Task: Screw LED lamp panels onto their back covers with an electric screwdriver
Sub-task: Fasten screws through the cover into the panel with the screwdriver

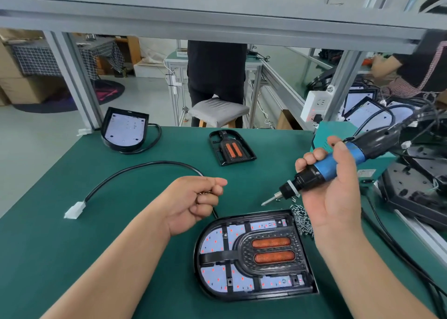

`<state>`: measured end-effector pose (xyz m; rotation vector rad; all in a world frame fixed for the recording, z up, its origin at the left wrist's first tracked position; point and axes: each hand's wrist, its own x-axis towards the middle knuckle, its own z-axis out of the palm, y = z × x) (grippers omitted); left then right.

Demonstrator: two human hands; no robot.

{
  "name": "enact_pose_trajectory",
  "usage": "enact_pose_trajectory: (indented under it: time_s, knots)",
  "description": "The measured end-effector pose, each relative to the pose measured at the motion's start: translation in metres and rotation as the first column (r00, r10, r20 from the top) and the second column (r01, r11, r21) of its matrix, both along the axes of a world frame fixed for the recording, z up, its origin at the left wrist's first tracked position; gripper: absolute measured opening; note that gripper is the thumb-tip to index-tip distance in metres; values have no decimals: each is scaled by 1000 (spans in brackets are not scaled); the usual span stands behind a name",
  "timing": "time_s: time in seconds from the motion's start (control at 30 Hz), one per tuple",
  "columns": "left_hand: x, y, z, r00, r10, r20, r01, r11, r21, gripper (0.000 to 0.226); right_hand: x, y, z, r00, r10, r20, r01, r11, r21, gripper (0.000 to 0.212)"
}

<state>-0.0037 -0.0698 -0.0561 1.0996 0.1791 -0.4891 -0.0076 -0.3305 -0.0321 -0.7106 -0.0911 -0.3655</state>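
Panel (216, 242) in cover (196, 268); left hand (193, 204) pinches screws (202, 193), right hand (332, 193) screwdriver (325, 169)

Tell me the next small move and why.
Probably bring the left hand to the bit of the electric screwdriver and seat a screw: the right hand holds the driver clear of the lamp assembly, bit bare, and the left hand's curled fingers seem to pinch small metal pieces.

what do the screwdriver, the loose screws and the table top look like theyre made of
Electric screwdriver: likely plastic body, blue and black with a soft sheen; its bit looks like bright metal.
Screws: metal, silvery, glinting in the pile.
Table top: probably a rubber or vinyl mat, matte green, no glare.
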Motion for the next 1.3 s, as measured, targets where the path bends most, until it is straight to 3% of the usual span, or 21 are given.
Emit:
enact_pose_trajectory:
  time_s: [0.43,1.0,1.3]
  knots:
    - [-1,0,-7,993,-104,62,101,994,40,11,0,1,-4,1000,3,-19,-4,999,-53,16]
    - [1,1,-11,995,-70,70,66,996,58,24,-2,3,-2,1000,8,-10,-8,999,-50,14]
    - [-1,3,-9,988,-127,87,122,991,61,6,-2,3,-2,1000,13,1,-13,998,-56,16]
